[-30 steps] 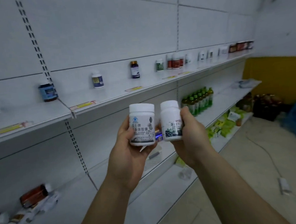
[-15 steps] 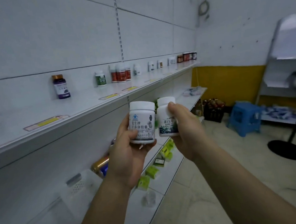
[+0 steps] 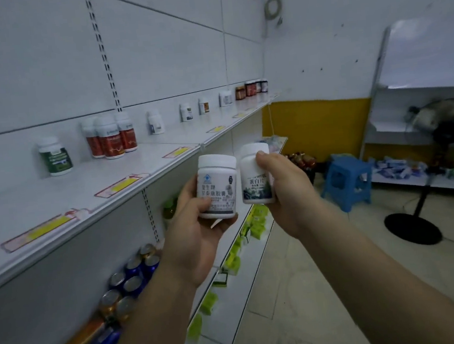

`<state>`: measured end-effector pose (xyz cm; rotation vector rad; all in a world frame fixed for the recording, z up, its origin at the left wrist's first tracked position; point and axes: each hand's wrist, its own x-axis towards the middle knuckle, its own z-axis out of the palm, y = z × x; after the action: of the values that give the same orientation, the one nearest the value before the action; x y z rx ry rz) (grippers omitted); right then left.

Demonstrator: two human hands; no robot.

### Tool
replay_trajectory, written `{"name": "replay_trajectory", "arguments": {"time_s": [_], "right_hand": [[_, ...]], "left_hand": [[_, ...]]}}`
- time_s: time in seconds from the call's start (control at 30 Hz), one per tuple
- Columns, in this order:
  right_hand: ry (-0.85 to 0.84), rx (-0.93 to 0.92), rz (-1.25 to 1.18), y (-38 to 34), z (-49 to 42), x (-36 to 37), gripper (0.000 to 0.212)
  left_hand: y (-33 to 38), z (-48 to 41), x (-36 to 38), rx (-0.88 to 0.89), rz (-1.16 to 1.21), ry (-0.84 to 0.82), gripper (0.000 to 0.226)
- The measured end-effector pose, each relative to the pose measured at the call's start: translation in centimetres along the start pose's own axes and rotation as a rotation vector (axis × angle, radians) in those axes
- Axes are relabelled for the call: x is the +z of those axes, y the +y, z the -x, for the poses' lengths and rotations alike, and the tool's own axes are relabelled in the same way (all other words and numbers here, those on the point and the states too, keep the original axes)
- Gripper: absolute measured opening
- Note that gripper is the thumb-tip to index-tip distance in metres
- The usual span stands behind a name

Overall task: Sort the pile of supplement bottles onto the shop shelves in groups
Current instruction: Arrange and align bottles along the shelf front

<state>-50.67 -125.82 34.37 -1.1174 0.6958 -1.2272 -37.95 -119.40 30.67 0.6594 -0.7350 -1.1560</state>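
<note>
My left hand (image 3: 190, 239) grips a white bottle with a grey label (image 3: 216, 186), held upright in front of me. My right hand (image 3: 289, 193) grips a second white bottle with a green landscape label (image 3: 255, 180), thumb on its shoulder; the two bottles sit side by side, almost touching. Both are just right of the upper white shelf (image 3: 83, 191). On that shelf stand a green-labelled bottle (image 3: 55, 156), three red-labelled bottles (image 3: 111, 137) and several single white bottles (image 3: 156, 121) further along, with dark jars (image 3: 251, 88) at the far end.
Drink cans (image 3: 130, 278) and green packets (image 3: 255, 221) fill the lower shelves at the left. A blue stool (image 3: 346, 179) and a black standing fan base (image 3: 413, 227) occupy the floor at right, with another shelf unit (image 3: 429, 180) behind them.
I have moved rightward along the shelving; the red-labelled and green-labelled bottles are now nearer at left. Both hands still hold their bottles, close together as before.
</note>
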Motion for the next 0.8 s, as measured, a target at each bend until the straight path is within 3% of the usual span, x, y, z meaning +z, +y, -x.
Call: {"name": "replay_trajectory", "arguments": {"time_s": [0.47,0.6,0.8], "right_hand": [[-0.115,-0.028,0.091,-4.5,-21.5,-14.7,0.009],[-0.161,-0.018,0.072,-4.9,-27.3,-16.8,0.005],[-0.235,-0.001,0.118,-3.4,-36.8,-17.4,0.017]], "left_hand": [[-10.2,-20.4,10.4,0.112,-0.093,0.103,0.045],[-11.5,-25.5,11.7,0.130,-0.155,0.153,0.044],[-13.1,-34.2,11.2,0.156,-0.204,0.179,0.041]]}}
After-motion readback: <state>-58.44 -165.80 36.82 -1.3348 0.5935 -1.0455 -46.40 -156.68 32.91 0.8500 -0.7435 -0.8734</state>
